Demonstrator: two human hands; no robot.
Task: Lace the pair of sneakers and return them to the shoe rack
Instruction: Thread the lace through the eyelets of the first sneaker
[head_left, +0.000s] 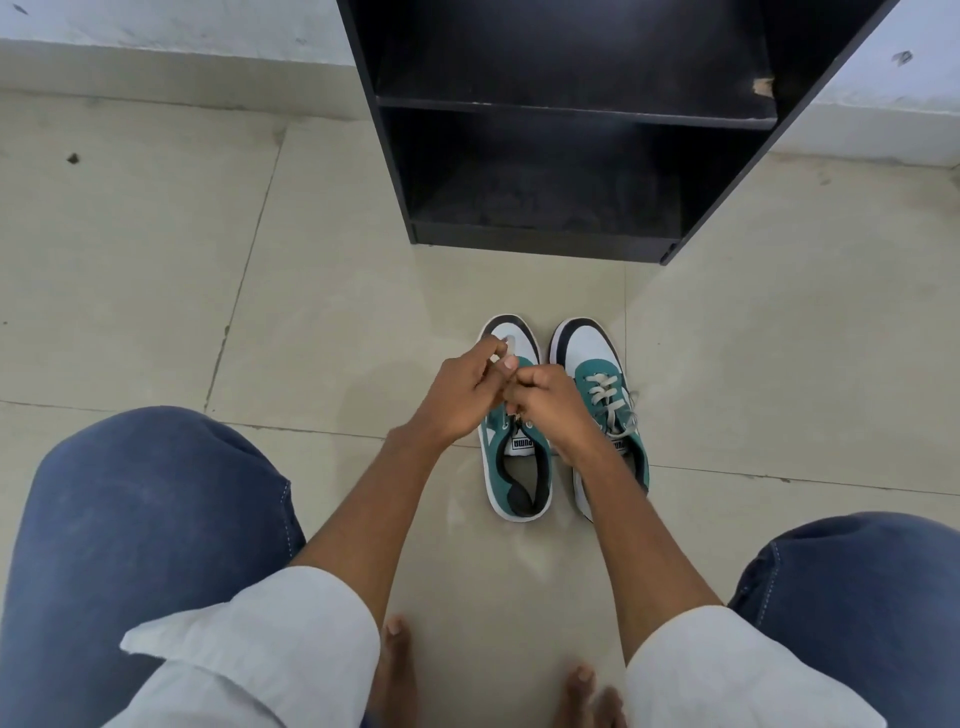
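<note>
Two green, white and black sneakers stand side by side on the tiled floor, toes pointing at the rack. The right sneaker (602, 384) has its grey lace crossed through the eyelets and tied. Over the tongue of the left sneaker (511, 478) my left hand (462, 395) and my right hand (545, 400) meet, fingers pinched together on its lace, which is mostly hidden beneath them. The black shoe rack (571, 124) stands just beyond the shoes, its two visible shelves bare.
My knees in blue trousers flank the view at lower left and lower right, and my bare toes show at the bottom. A white wall with a pale skirting runs behind the rack. Beige tiles (156, 286) stretch to the left and right.
</note>
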